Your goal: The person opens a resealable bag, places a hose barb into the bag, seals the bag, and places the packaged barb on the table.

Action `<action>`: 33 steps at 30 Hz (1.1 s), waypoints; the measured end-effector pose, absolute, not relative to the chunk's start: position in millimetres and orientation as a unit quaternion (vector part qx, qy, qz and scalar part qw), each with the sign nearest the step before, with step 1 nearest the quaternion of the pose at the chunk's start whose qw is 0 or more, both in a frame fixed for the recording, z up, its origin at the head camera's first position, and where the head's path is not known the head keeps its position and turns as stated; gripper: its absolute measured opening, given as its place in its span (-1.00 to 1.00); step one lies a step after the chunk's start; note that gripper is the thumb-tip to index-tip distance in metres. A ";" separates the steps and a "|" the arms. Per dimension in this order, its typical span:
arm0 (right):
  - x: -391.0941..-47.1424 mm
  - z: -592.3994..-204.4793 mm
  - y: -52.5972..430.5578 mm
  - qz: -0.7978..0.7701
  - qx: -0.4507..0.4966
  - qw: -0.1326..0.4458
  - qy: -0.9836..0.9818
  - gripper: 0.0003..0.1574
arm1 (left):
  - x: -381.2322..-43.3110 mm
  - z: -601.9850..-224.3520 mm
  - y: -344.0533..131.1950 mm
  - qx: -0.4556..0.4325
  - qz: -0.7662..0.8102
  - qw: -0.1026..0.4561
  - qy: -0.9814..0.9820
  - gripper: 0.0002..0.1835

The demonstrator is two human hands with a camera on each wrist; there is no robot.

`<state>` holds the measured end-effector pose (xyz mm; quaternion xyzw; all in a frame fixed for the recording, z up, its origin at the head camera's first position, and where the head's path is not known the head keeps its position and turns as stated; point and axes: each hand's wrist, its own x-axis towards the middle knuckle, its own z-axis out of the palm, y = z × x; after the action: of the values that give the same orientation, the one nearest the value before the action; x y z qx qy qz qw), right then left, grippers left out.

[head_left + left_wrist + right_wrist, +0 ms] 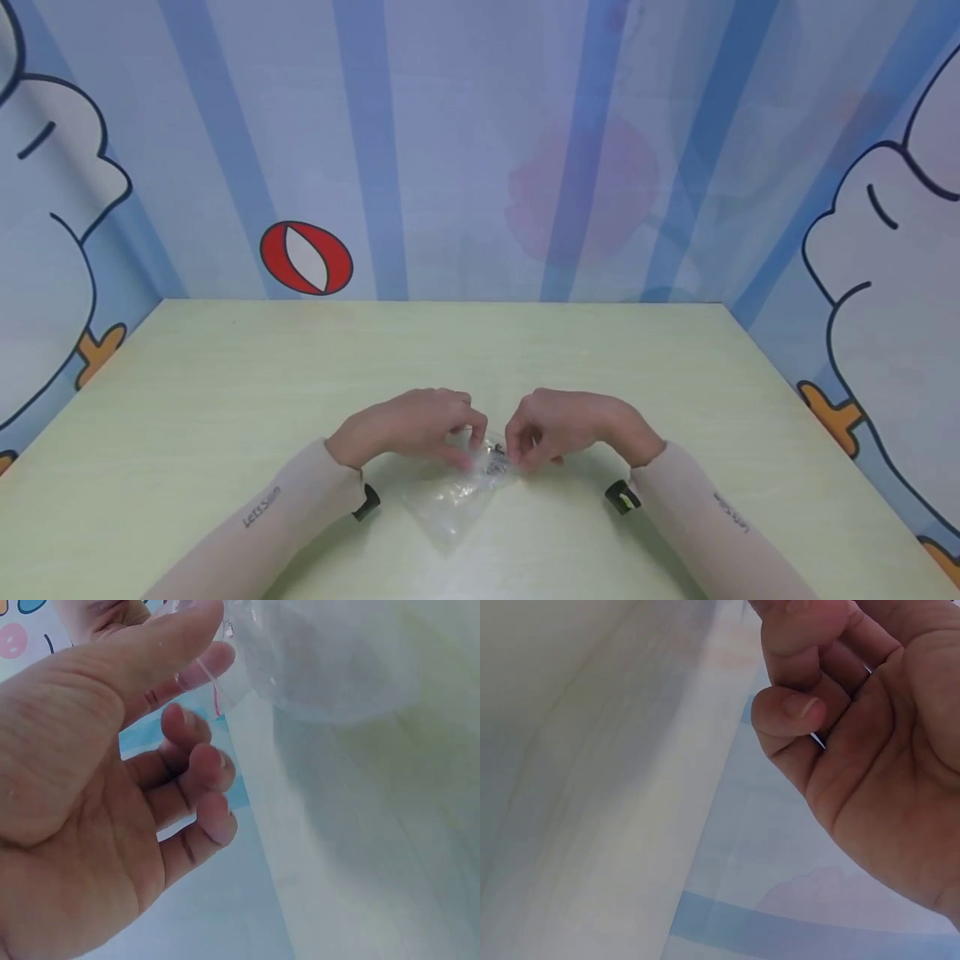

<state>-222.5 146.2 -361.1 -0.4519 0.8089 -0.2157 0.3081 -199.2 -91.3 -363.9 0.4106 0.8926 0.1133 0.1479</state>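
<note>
A clear plastic bag (453,504) hangs between my two hands just above the table, low in the middle of the head view. Small dark marks or bits show near its right corner; which of these they are I cannot tell. My left hand (427,425) pinches its upper edge between thumb and index finger, the other fingers loosely bent. In the left wrist view the bag (330,667) has a thin red line by its edge. At the right corner, my right hand (562,423) pinches with thumb and fingers; its fingertips are cut off in the right wrist view.
A pale green table (262,375) spreads under both hands. Behind it stands a backdrop (465,167) with blue stripes and cartoon prints, and printed side panels flank the table. Dark wrist bands (622,497) show under the beige sleeves (255,525).
</note>
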 end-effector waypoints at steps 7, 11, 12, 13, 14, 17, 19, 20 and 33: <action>-223.8 -356.7 148.7 -0.211 -0.454 0.282 0.819 -0.81 | -199.5 -363.8 -94.8 0.402 0.105 0.127 0.901 -0.84; -224.3 -353.1 150.4 -0.215 -0.455 0.269 0.821 -0.82 | -200.5 -362.1 -96.7 0.389 0.121 0.122 0.905 -0.89; -224.4 -352.1 151.0 -0.216 -0.455 0.267 0.822 -0.82 | -200.6 -361.2 -96.9 0.387 0.125 0.122 0.906 -0.89; -224.5 -351.0 151.6 -0.218 -0.456 0.263 0.822 -0.82 | -200.7 -360.3 -97.2 0.386 0.129 0.122 0.905 -0.90; -224.6 -349.9 152.2 -0.219 -0.456 0.259 0.823 -0.82 | -200.8 -359.2 -97.5 0.385 0.132 0.123 0.905 -0.90; -224.7 -346.1 154.6 -0.225 -0.457 0.251 0.823 -0.82 | -201.3 -355.2 -98.3 0.389 0.140 0.130 0.901 -0.90; -224.6 -344.2 156.3 -0.229 -0.455 0.245 0.825 -0.83 | -201.7 -352.4 -99.1 0.393 0.146 0.135 0.898 -0.91; -224.6 -343.4 157.0 -0.230 -0.455 0.243 0.825 -0.83 | -201.8 -351.0 -99.5 0.394 0.150 0.138 0.896 -0.92; -224.0 -324.5 167.7 -0.253 -0.448 0.204 0.833 -0.84 | -199.1 -333.7 -102.9 0.424 0.188 0.109 0.879 -0.94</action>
<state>-224.0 167.7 -324.5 -0.4480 0.8329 -0.2527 0.2041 -199.1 -102.9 -333.7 0.4238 0.8794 0.1877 0.1089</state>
